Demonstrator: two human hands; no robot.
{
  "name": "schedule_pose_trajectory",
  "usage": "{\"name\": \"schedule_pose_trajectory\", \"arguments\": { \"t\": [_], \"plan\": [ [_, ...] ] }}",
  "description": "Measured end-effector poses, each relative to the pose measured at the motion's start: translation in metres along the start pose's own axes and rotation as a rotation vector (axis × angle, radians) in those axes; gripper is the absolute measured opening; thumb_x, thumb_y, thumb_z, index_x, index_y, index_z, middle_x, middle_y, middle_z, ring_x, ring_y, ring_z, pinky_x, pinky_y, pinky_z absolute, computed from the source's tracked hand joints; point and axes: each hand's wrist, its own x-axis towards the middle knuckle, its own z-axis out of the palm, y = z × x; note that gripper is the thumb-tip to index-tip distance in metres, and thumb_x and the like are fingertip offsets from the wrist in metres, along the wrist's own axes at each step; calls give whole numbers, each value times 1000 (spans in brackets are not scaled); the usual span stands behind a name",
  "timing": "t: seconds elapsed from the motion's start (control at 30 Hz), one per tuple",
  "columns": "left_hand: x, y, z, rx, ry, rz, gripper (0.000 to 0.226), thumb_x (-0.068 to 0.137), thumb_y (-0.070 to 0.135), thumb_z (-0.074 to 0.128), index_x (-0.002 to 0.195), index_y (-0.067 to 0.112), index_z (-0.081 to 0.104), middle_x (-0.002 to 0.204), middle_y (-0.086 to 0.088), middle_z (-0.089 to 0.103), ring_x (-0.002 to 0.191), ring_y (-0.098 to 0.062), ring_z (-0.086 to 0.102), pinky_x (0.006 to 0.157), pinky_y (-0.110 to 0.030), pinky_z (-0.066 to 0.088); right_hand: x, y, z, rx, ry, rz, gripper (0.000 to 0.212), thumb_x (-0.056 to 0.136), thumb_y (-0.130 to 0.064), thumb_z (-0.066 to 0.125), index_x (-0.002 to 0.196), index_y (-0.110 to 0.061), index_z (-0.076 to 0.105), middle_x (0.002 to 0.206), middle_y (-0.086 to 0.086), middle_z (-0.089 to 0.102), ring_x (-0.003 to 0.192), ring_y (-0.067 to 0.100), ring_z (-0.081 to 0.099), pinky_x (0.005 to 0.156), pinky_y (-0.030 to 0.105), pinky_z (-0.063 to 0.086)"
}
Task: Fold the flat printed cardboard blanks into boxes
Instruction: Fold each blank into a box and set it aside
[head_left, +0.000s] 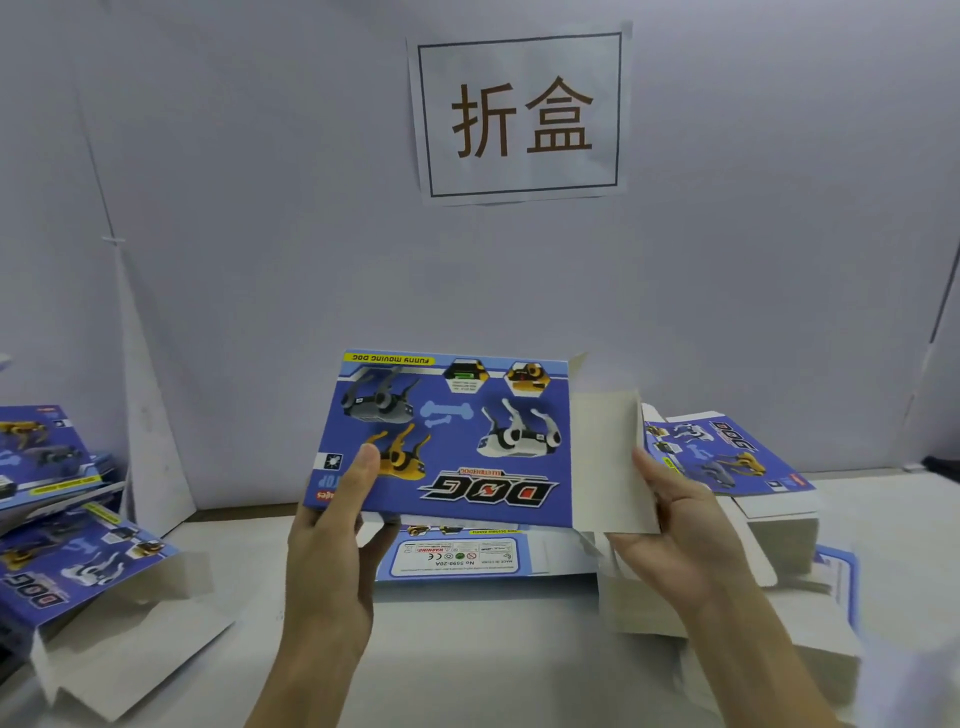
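the work looks to be somewhere in the middle: a pile of boxes (67, 525) with their end flaps still loose lies at the left edge of the tabletop (467, 649), and a stack of flat blanks (727, 499) waits toward the right edge, so plenty seems left to fold. the box in hand (447, 441) is held up above the middle of the tabletop, its blue printed face toward the camera with the dog pictures upside down; it appears partly opened out, though how square it stands i cannot tell. another blank (457, 553) lies flat on the tabletop just under it, label side up. the left hand (332, 525) is closed on the box's lower left corner, thumb pressed on the printed face and the other fingers tucked behind. the right hand (670, 525) is curled loosely round the plain grey end flap (608, 462) at the box's right side, fingertips on its outer edge and palm cupped below, seemingly ready to bend it inward. both forearms come up from the near edge, wrists tilted toward each other. a paper sign (519, 111) with two printed characters hangs on the wall behind. for this box the end flaps are not yet tucked in, judging by the one standing open.
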Motion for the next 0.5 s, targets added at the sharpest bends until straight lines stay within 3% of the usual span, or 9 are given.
{"name": "schedule_pose_trajectory", "arguments": {
  "t": [0.1,0.17,0.23,0.3,0.4,0.5],
  "plan": [
    [5,7,-5,20,-83,-14,33,64,33,72,95,26,64,87,-2,69,73,-14,69,64,-39,61,3,2,1,-9,46,-64,48,86,-18,60,133,-10,55,128,13,63,119,30,60,74,45,59],
    [9,19,-14,-1,-182,-58,19,64,30,72,81,22,67,75,-4,67,62,-12,66,68,-47,61,1,1,3,-26,24,-80,56,79,-21,63,134,-11,54,129,13,63,119,30,60,76,44,59],
    [14,32,-31,17,-335,-132,11,64,27,75,70,19,71,82,-10,71,72,-21,70,72,-50,59,-1,1,6,-73,54,-124,59,74,-21,64,131,-10,56,128,13,64,119,29,60,77,46,57],
    [17,45,-51,153,-473,-216,32,54,30,89,81,16,77,101,-16,73,90,-31,72,75,-49,59,-2,3,10,-118,85,-140,51,71,-19,64,122,-10,61,124,13,66,117,29,61,73,45,58],
    [17,62,-78,345,-509,-364,93,29,38,98,111,6,69,112,-24,68,100,-41,67,74,-48,60,-1,13,14,-159,84,-121,40,83,-21,63,122,-12,61,118,11,68,110,28,65,64,41,62],
    [16,85,-98,401,-405,-413,106,23,42,98,115,3,63,109,-27,68,94,-43,69,68,-41,60,7,30,14,-315,31,-29,28,98,-29,50,117,-13,62,105,6,73,97,24,69,70,41,61]
  ]
}}
